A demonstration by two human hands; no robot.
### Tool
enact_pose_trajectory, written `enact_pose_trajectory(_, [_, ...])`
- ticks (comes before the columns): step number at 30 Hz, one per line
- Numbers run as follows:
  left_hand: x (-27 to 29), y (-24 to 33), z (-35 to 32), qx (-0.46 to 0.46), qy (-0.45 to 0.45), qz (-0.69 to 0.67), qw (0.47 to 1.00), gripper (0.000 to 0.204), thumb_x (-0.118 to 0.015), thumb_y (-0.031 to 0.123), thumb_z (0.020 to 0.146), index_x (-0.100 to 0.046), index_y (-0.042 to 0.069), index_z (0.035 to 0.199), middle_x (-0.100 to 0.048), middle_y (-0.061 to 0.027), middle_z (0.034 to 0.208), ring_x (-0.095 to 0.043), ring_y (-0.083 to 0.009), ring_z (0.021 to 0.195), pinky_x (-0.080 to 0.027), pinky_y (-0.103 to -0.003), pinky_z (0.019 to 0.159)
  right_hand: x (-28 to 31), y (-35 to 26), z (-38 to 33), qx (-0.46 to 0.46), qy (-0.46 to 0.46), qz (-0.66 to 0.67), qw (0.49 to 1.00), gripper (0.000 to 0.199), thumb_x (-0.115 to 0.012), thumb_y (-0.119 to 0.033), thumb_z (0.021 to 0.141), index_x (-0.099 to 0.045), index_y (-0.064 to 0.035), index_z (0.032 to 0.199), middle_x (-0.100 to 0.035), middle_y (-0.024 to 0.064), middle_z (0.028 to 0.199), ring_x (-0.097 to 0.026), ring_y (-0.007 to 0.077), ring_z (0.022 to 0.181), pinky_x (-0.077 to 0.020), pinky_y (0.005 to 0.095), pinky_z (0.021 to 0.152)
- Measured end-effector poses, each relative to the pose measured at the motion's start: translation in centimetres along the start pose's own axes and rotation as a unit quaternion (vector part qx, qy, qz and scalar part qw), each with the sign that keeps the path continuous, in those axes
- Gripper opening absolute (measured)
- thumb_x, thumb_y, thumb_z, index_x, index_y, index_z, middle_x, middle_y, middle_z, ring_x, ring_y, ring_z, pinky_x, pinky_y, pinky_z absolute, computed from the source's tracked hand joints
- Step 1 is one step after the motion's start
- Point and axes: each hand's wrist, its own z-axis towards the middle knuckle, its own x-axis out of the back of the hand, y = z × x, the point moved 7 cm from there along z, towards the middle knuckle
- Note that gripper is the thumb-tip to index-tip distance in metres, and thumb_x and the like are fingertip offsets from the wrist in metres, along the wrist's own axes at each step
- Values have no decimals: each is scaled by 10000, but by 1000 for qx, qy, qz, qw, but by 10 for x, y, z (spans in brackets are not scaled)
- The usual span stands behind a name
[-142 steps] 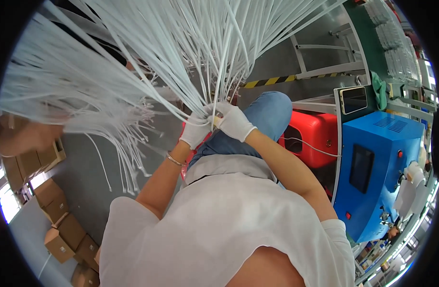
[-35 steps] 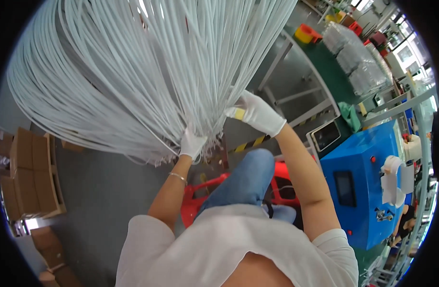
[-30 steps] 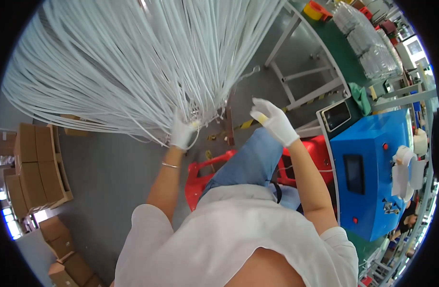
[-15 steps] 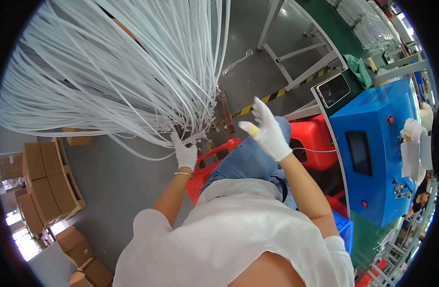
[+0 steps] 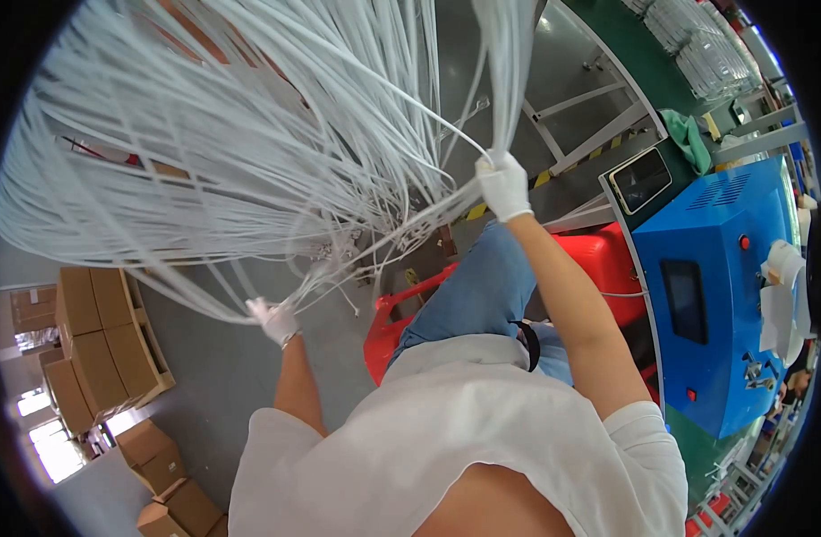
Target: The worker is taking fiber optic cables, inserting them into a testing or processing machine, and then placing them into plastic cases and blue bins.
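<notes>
A big bundle of thin white cables (image 5: pixel 249 152) hangs in front of me and fans out across the upper left. My left hand (image 5: pixel 274 319), in a white glove, grips the lower ends of several cables low on the left. My right hand (image 5: pixel 502 183), also gloved, is raised at the upper middle and closed on a few cables that it draws away from the bundle to the right. Small connectors (image 5: pixel 334 255) dangle at the cable ends between the two hands.
A red plastic stool (image 5: pixel 388 327) is under my legs. To the right stands a blue machine (image 5: pixel 723 286) with a small screen, beside a green-topped bench (image 5: pixel 661 63). Stacked cardboard boxes (image 5: pixel 97 345) sit on the grey floor at the lower left.
My right hand has risen and closed on a few cables, pulling them right. My left hand has dropped lower and to the left with the cable ends.
</notes>
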Motion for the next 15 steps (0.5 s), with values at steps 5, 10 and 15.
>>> enact_pose_trajectory(5, [-41, 42, -54, 565, -452, -340, 601, 641, -575, 79, 814, -285, 22, 1383, -418, -259, 1298, -582, -333, 1032, -533, -494, 785, 60, 86, -4, -196, 177, 239, 935, 73, -518, -89, 898, -567, -36, 889, -575, 32, 698, -593, 127, 659, -475, 267, 625])
enact_pose_trajectory(10, [-74, 45, -98, 368, -465, -182, 785, 706, -633, 146, 794, -273, 67, 1396, -547, -220, 1175, -583, -358, 1024, -506, -444, 848, -8, 8, -44, 137, -186, 95, 968, 112, -550, -83, 861, -648, -41, 824, -623, 44, 744, -602, 158, 757, -481, 293, 699])
enact_pose_trajectory(15, [-11, 98, -56, -187, -129, 223, 948, 536, -657, 149, 766, -507, 110, 1278, -595, -174, 1159, -601, -334, 993, -487, -335, 892, 90, 87, 7, -221, 66, 169, 958, 117, -590, -130, 859, -642, -31, 892, -601, 33, 740, -557, 133, 667, -453, 262, 623])
